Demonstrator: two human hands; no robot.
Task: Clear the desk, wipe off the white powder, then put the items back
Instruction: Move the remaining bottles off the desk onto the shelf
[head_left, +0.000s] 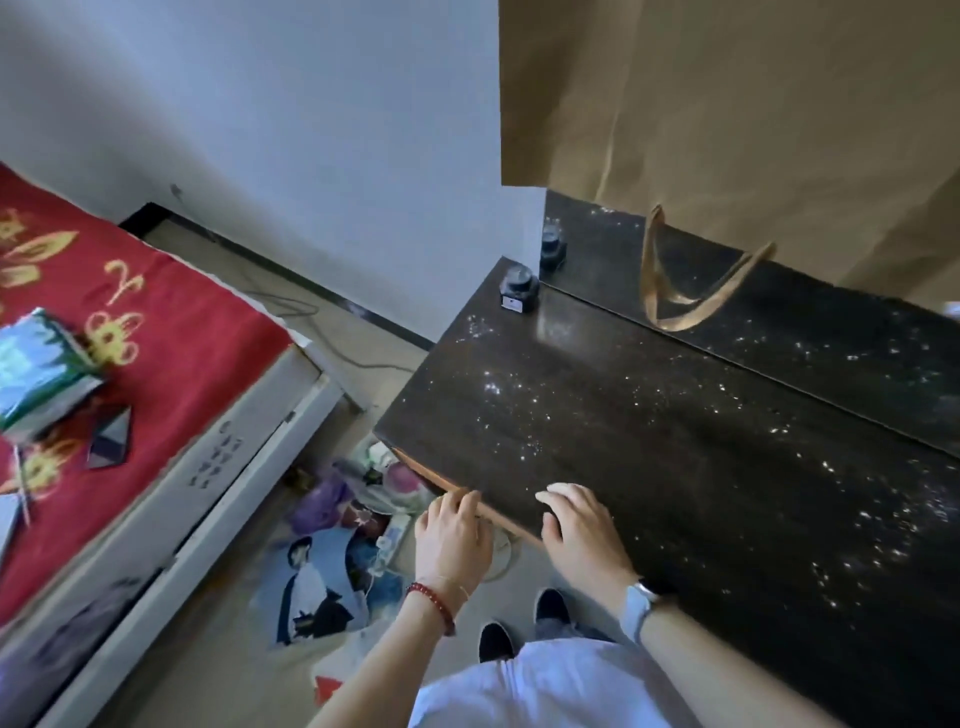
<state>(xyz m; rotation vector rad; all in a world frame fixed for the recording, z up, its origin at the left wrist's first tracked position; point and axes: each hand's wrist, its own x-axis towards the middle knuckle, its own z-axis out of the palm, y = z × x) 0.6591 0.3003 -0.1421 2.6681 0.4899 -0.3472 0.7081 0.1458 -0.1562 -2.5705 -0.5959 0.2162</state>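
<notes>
Head view: both hands, left hand (453, 535) and right hand (582, 525), rested with relaxed fingers, empty, at the powder-speckled worktop (675, 467) edge; the remaining ink bottle (518, 289) risked toppling during wiping.

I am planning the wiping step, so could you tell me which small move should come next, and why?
Probably lift the ink bottle off the desk: it stands at the far corner amid white powder, and both the left hand and right hand hold nothing.
</notes>
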